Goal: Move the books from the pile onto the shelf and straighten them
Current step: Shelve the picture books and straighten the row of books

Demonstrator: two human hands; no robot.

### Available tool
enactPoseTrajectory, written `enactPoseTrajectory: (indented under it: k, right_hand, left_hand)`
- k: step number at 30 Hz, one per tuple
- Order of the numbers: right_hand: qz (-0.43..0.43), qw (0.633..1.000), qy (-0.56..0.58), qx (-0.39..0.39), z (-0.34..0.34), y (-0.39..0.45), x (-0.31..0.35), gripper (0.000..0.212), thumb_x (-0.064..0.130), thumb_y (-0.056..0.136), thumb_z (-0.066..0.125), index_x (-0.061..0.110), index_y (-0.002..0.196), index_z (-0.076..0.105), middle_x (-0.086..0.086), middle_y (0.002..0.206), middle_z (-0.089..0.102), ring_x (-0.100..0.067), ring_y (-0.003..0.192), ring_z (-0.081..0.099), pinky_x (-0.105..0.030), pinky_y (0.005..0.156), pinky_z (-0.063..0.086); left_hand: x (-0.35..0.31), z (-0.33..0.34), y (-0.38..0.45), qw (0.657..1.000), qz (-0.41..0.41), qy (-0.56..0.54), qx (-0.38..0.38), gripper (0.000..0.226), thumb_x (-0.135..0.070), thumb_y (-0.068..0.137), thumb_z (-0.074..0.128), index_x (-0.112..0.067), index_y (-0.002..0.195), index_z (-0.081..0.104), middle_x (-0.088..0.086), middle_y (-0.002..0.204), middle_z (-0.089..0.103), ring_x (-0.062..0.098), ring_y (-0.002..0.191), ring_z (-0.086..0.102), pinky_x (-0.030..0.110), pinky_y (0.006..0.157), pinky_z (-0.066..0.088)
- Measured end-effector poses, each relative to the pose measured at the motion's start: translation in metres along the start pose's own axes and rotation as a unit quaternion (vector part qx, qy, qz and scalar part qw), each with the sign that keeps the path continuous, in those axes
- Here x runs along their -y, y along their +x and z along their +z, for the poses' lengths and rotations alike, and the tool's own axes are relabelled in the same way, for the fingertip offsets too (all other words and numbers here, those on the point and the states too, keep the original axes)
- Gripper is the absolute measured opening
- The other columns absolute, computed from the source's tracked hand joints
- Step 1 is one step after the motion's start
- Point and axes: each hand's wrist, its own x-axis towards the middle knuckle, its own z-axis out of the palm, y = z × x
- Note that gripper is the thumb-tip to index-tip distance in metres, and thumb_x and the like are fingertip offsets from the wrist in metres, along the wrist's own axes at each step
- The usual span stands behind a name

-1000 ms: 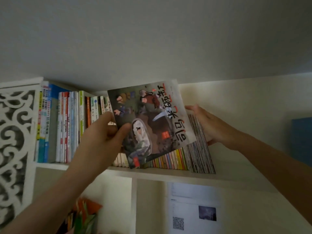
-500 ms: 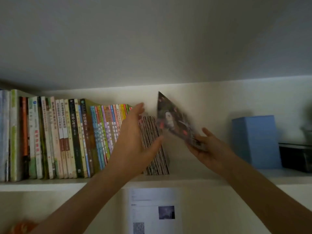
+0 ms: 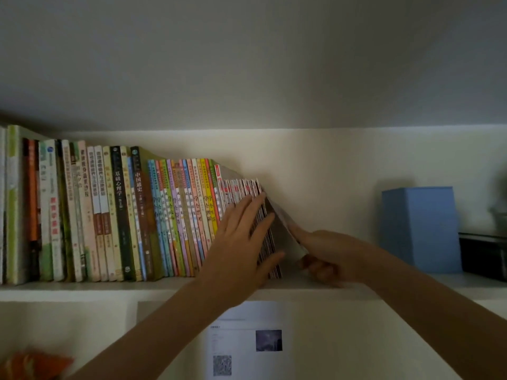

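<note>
The thin picture book (image 3: 282, 220) leans on the right end of the row of thin booklets (image 3: 247, 193), its foot out toward the right hand (image 3: 326, 256), which grips it. The left hand (image 3: 241, 242), flat and released, braces the row on the shelf (image 3: 82, 290).

Row of books (image 3: 123, 215) on shelf (image 3: 82, 293), box (image 3: 419, 229) well right, paper sheet (image 3: 247, 338) below
</note>
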Motion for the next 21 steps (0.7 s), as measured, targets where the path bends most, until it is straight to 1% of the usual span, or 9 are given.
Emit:
enactPoseTrajectory:
  k: [2,4,7,10,13,14,16,19,21]
  right_hand:
    - [-0.035,0.953,-0.299,-0.041,0.000,0.001,0.013,0.080,0.075,0.086,0.014,0.015,0.115,0.059,-0.010,0.087,0.065,-0.015,0.051,0.044,-0.021,0.049,0.038]
    - [-0.094,0.898,-0.423,-0.077,0.003,0.005,0.020,0.081,0.066,0.091,0.006,0.016,0.130,0.057,-0.014,0.112,0.063,-0.024,0.078,0.059,-0.026,0.066,0.045]
    - [-0.192,0.944,-0.264,0.050,0.018,0.001,0.010,0.073,0.058,0.096,0.008,0.015,0.138,0.048,-0.010,0.130,0.057,-0.023,0.111,0.057,-0.027,0.089,0.045]
    - [-0.255,0.952,-0.128,0.111,0.020,0.020,-0.009,0.065,0.070,0.090,0.018,0.038,0.145,0.034,0.005,0.137,0.054,0.001,0.109,0.057,-0.029,0.099,0.043]
    - [-0.259,0.955,-0.052,0.136,0.015,0.033,-0.011,0.073,0.078,0.079,0.040,0.036,0.139,0.042,-0.002,0.140,0.051,-0.010,0.118,0.056,-0.039,0.110,0.039]
    - [-0.263,0.956,-0.033,0.128,0.014,0.042,-0.011,0.082,0.080,0.069,0.054,0.038,0.138,0.042,0.001,0.142,0.049,-0.009,0.120,0.055,-0.039,0.109,0.041]
    - [-0.300,0.943,-0.039,0.136,0.014,0.051,-0.012,0.088,0.060,0.069,0.072,0.033,0.143,0.033,0.012,0.145,0.042,-0.001,0.129,0.045,-0.029,0.107,0.043]
    - [-0.292,0.939,-0.057,0.174,0.003,0.049,-0.017,0.069,0.038,0.080,0.070,0.049,0.136,0.033,0.031,0.136,0.044,0.005,0.134,0.035,-0.026,0.108,0.041]
    - [-0.261,0.942,-0.064,0.200,-0.004,0.051,-0.010,0.055,0.031,0.084,0.070,0.053,0.125,0.042,0.030,0.129,0.052,0.005,0.128,0.044,-0.027,0.099,0.050]
  left_hand:
    - [0.003,0.005,-0.002,1.000,0.006,0.004,0.001,0.070,-0.064,0.092,0.031,-0.020,0.147,0.033,0.006,0.160,0.013,0.025,0.148,0.006,0.056,0.117,0.013]
    - [0.004,0.003,-0.003,0.997,0.008,-0.080,-0.019,0.067,-0.058,0.091,0.041,-0.019,0.144,0.035,0.002,0.158,0.018,0.020,0.148,0.008,0.054,0.118,0.013]
    - [0.013,-0.006,-0.002,0.980,0.000,-0.188,-0.065,0.062,-0.045,0.082,0.055,-0.013,0.134,0.045,0.002,0.149,0.035,0.017,0.142,0.026,0.047,0.115,0.026]
    - [0.034,-0.012,0.004,0.987,0.014,-0.145,-0.073,0.068,-0.036,0.079,0.063,-0.011,0.138,0.042,0.003,0.151,0.032,0.021,0.142,0.024,0.049,0.114,0.026]
    - [0.044,-0.015,0.012,0.991,0.021,-0.126,-0.051,0.067,-0.045,0.085,0.052,-0.016,0.144,0.035,0.001,0.155,0.025,0.022,0.144,0.018,0.050,0.117,0.021]
    - [0.044,-0.015,0.014,0.991,0.024,-0.118,-0.054,0.064,-0.046,0.088,0.047,-0.017,0.143,0.036,0.000,0.155,0.025,0.021,0.144,0.017,0.048,0.118,0.020]
    - [0.043,-0.015,0.017,0.989,0.019,-0.128,-0.069,0.058,-0.044,0.092,0.042,-0.016,0.142,0.037,0.001,0.154,0.026,0.018,0.143,0.019,0.045,0.118,0.022]
    - [0.047,-0.016,0.021,0.985,-0.002,-0.159,-0.072,0.063,-0.049,0.092,0.045,-0.017,0.144,0.033,-0.002,0.154,0.025,0.014,0.143,0.019,0.041,0.118,0.023]
    - [0.050,-0.018,0.025,0.987,0.004,-0.151,-0.053,0.076,-0.059,0.085,0.052,-0.018,0.146,0.031,-0.002,0.154,0.024,0.016,0.143,0.018,0.042,0.118,0.022]
